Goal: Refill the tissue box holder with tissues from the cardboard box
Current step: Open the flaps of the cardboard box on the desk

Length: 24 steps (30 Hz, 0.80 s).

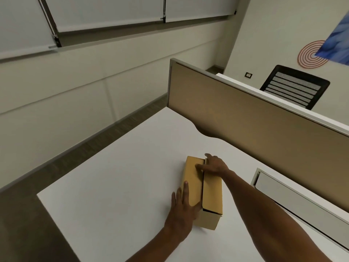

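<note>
A long brown cardboard box (211, 191) lies on the white desk (122, 176), its two top flaps closed with a dark seam between them. My left hand (184, 207) rests flat against the box's near left side, fingers spread over the left flap. My right hand (213, 165) lies on the far end of the box, with the fingers on the seam and the thumb on the left flap. No tissues and no tissue box holder are in view.
A tan partition (255, 129) runs along the desk's right side. A white cable tray (294, 201) sits against it on the right. A black mesh chair (296, 87) stands beyond the partition. The desk's left edge drops to dark floor (22, 224).
</note>
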Each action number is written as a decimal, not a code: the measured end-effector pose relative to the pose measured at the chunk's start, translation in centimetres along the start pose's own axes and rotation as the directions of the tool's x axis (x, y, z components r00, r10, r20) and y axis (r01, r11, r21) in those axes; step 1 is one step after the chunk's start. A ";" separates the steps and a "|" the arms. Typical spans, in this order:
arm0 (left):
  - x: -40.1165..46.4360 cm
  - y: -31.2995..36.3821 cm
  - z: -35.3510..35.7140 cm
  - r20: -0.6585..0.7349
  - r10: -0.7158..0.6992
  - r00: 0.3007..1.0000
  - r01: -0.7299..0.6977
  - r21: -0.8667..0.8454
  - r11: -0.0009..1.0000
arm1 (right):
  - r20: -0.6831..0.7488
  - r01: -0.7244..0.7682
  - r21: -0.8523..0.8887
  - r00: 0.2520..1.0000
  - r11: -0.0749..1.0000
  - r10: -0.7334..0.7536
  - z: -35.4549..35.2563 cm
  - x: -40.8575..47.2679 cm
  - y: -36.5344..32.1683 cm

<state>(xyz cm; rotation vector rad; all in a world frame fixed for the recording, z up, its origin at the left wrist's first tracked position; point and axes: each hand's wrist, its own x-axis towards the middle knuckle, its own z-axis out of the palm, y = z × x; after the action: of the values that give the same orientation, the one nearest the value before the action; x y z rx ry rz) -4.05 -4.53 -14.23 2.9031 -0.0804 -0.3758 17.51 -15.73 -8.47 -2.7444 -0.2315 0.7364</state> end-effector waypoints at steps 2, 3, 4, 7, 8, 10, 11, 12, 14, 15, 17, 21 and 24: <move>-0.1 0.1 -0.3 0.005 0.000 1.000 0.000 0.032 0.999 | -0.001 0.009 0.053 1.000 0.999 -0.009 -0.3 0.0 0.3; -0.2 0.1 -0.5 -0.002 0.002 1.000 -0.002 0.049 0.999 | -0.008 0.009 0.086 1.000 0.996 -0.009 -0.5 -0.2 0.3; -0.2 0.1 -0.6 -0.009 0.006 1.000 -0.006 0.064 0.998 | -0.016 0.008 0.124 1.000 0.992 -0.006 -0.8 -0.3 0.4; -0.2 0.2 -1.0 0.000 -0.002 1.000 0.002 0.093 0.996 | -0.040 0.001 0.249 0.999 0.968 0.009 -1.6 -0.8 1.0; -0.2 0.3 -1.2 0.008 -0.001 1.000 0.000 0.097 0.995 | -0.052 0.007 0.291 0.999 0.957 0.009 -1.8 -1.0 1.1; -0.5 0.5 -2.2 0.006 0.016 1.000 -0.016 0.091 0.996 | -0.079 0.023 0.365 0.997 0.931 0.006 -2.3 -1.4 1.5; -0.7 0.5 -2.6 -0.035 0.035 0.999 -0.032 0.101 0.994 | -0.093 0.030 0.394 0.996 0.919 0.007 -2.5 -1.7 1.8; -0.8 0.5 -2.7 -0.045 0.049 0.998 -0.043 0.120 0.992 | -0.109 0.039 0.419 0.994 0.907 0.008 -2.7 -2.0 2.1; -1.2 0.2 -3.5 -0.004 0.054 0.999 -0.053 0.088 0.995 | -0.148 0.062 0.448 0.989 0.892 0.005 -3.1 -2.7 2.7; -1.5 -0.1 -4.0 -0.009 0.057 0.998 -0.057 0.054 0.997 | -0.171 0.077 0.458 0.985 0.886 0.003 -3.2 -3.0 3.0; -2.1 -0.7 -4.7 -0.053 0.066 0.996 -0.069 -0.064 0.996 | -0.219 0.109 0.490 0.976 0.865 0.001 -3.4 -3.8 3.8; -3.1 -1.4 -5.4 -0.299 -0.030 0.954 -0.095 -0.396 0.913 | -0.285 0.126 0.559 0.957 0.819 0.047 -3.6 -5.0 6.0; -3.2 -2.1 -5.5 -0.385 -0.160 0.909 -0.076 -0.530 0.845 | -0.316 0.101 0.575 0.943 0.812 0.107 -3.6 -5.7 7.7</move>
<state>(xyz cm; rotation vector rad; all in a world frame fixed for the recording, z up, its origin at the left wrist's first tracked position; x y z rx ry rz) -5.66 -1.07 -8.76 2.3573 0.1397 0.2042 15.02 -25.15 -5.29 -2.2120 0.0728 0.2555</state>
